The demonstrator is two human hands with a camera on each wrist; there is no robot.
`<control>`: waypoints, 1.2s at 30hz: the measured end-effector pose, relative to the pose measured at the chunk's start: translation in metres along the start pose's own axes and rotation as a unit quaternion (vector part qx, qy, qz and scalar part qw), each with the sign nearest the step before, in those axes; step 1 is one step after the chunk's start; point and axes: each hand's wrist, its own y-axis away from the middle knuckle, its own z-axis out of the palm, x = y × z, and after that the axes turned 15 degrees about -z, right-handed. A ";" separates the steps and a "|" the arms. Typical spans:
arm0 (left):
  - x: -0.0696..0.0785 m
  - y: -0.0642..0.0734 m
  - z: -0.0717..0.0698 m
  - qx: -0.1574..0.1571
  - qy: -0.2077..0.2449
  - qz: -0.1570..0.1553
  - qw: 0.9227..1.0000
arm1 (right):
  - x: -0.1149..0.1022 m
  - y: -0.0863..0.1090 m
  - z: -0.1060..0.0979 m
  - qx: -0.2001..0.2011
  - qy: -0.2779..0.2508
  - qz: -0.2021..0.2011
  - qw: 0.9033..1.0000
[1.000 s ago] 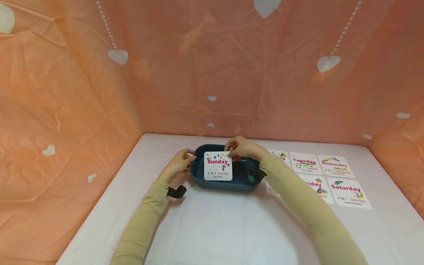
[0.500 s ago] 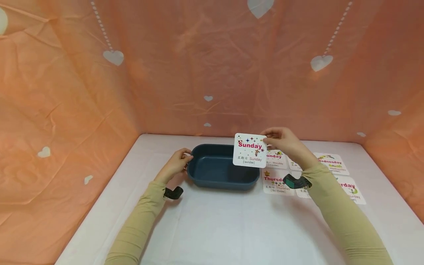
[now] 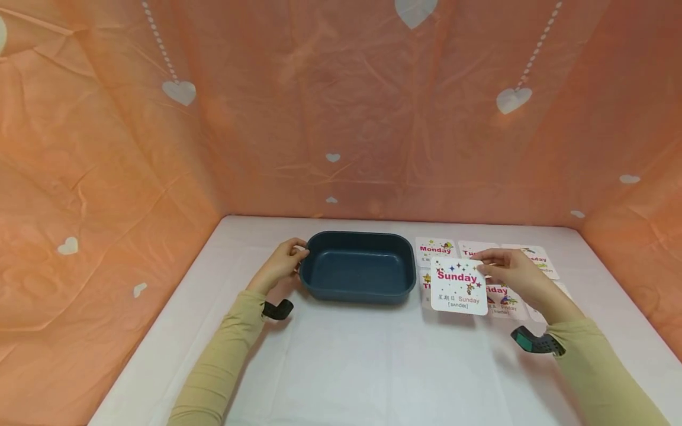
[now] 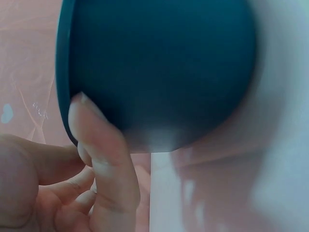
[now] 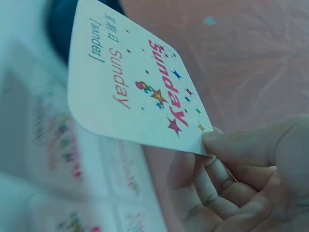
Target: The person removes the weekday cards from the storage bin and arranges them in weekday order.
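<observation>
My right hand [image 3: 514, 275] pinches a white Sunday flash card [image 3: 458, 296] by its upper right corner, holding it above the laid-out cards. In the right wrist view the thumb lies on the printed face of the card [image 5: 130, 82], with fingers behind it. At the left end of a dark blue oval-ended tub [image 3: 357, 296], my left hand [image 3: 279, 266] grips the rim. Up close in the left wrist view, the thumb and a finger [image 4: 104, 150] take the edge of the tub [image 4: 159, 67] between them. Nothing lies inside the tub.
Right of the tub, day cards lie in two rows on the white tabletop [image 3: 346, 367]: Monday [image 3: 435, 248], part of Tuesday, Wednesday [image 3: 540, 260], and a partly covered row with Friday [image 3: 503, 305]. An orange cloth with white hearts [image 3: 330, 106] surrounds the back and sides.
The right hand has carried the Sunday card up out of the tub, then rightward and down over the card rows. The left hand has kept its grip on the tub's rim.
</observation>
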 end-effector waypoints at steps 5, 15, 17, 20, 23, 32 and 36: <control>0.000 0.001 0.000 0.000 -0.002 -0.001 1.000 | 0.014 0.016 0.009 -0.005 -0.002 0.015 1.000; 0.003 0.000 0.001 0.009 -0.003 -0.002 1.000 | 0.028 0.033 0.027 -0.008 -0.016 0.028 0.999; 0.003 0.000 0.001 0.009 -0.001 -0.001 1.000 | 0.029 0.036 0.031 -0.009 -0.008 0.031 0.999; 0.002 -0.001 0.002 0.009 -0.002 0.000 1.000 | 0.031 0.040 0.035 -0.010 0.005 0.035 0.999; 0.001 0.000 0.002 0.007 -0.003 -0.002 1.000 | 0.033 0.042 0.038 -0.018 0.017 0.034 0.999; 0.001 0.000 0.001 0.007 0.003 -0.005 1.000 | 0.036 0.044 0.045 -0.032 0.080 -0.006 0.996; 0.001 -0.001 0.001 0.002 0.004 -0.007 1.000 | 0.038 0.043 0.047 -0.030 0.111 -0.010 0.993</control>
